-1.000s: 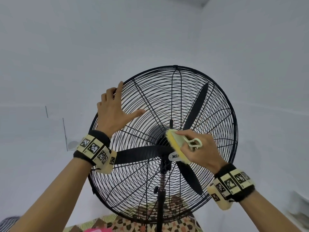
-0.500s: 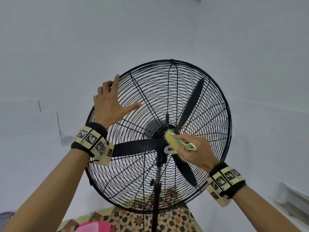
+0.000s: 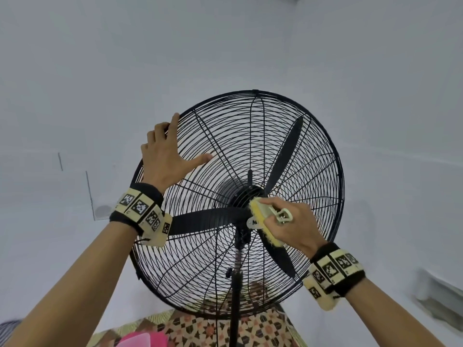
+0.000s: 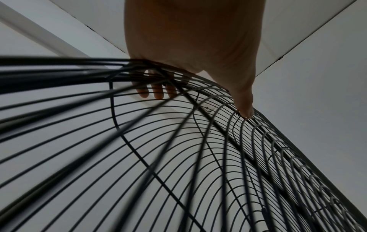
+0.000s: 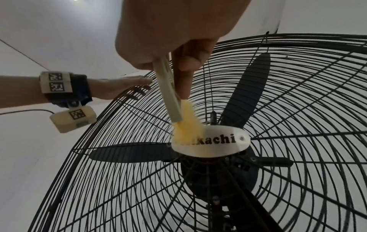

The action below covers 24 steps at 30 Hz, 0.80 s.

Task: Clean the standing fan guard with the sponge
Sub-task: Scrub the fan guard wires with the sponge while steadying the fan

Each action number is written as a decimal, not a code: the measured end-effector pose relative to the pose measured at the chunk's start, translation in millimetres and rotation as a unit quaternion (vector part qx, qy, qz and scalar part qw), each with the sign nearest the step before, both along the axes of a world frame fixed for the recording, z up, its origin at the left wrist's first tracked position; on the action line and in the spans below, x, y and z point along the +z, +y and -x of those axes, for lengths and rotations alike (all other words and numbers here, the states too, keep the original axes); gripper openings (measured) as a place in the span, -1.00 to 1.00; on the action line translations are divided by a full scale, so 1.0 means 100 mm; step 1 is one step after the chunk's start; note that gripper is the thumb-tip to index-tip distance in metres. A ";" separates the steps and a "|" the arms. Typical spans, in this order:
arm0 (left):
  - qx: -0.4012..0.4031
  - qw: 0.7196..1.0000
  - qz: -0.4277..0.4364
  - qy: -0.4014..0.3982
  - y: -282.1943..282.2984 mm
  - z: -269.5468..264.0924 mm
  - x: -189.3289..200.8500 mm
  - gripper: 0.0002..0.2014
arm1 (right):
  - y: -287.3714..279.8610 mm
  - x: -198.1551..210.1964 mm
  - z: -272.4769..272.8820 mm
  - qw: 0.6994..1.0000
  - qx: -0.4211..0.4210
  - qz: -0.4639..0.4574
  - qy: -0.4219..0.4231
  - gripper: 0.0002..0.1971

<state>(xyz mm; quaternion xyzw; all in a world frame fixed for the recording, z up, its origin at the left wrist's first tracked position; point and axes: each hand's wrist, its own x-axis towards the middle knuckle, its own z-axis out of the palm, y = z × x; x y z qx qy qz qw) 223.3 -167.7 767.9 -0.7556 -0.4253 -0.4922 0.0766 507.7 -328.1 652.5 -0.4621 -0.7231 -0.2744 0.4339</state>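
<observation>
A black wire fan guard (image 3: 288,136) fills the middle of the head view, with dark blades behind it. My left hand (image 3: 165,156) holds its upper left rim: the fingers hook over the edge and the thumb presses on the front wires (image 4: 218,157). My right hand (image 3: 293,226) grips a yellow sponge (image 3: 258,214) by its pale handle. The sponge (image 5: 188,119) is pressed on the guard's centre, at the top left of the white badge (image 5: 210,142).
The fan's black pole (image 3: 234,309) runs down to a patterned cloth (image 3: 263,329), with a pink object (image 3: 140,340) at the bottom edge. White walls stand behind and to the sides. A pale unit (image 3: 438,294) is at the lower right.
The sponge has slid slightly down over the guard's centre. My left hand has stayed at the same spot on the rim.
</observation>
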 end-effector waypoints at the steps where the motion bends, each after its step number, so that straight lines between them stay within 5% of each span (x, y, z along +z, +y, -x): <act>1: -0.002 1.000 -0.001 0.000 -0.01 0.00 -0.01 0.28 | 0.00 0.01 0.02 1.000 -0.001 -0.003 -0.001 -0.61; 7: -0.010 1.000 0.007 0.005 -0.03 0.03 0.00 0.28 | -0.04 0.09 0.12 0.994 -0.053 0.092 0.013 -0.61; 16: -0.033 0.999 0.040 -0.013 -0.06 0.24 -0.24 0.30 | -0.07 1.16 1.06 0.987 0.073 -0.006 0.145 -0.67; 19: -0.040 0.996 0.071 -0.036 -0.04 0.36 -0.34 0.32 | 0.18 1.62 1.33 0.992 0.069 -0.068 0.077 -0.67; 24: -0.127 0.975 0.145 -0.108 0.02 0.60 -0.56 0.35 | 0.62 2.18 1.56 0.982 -0.070 -0.159 -0.071 -0.76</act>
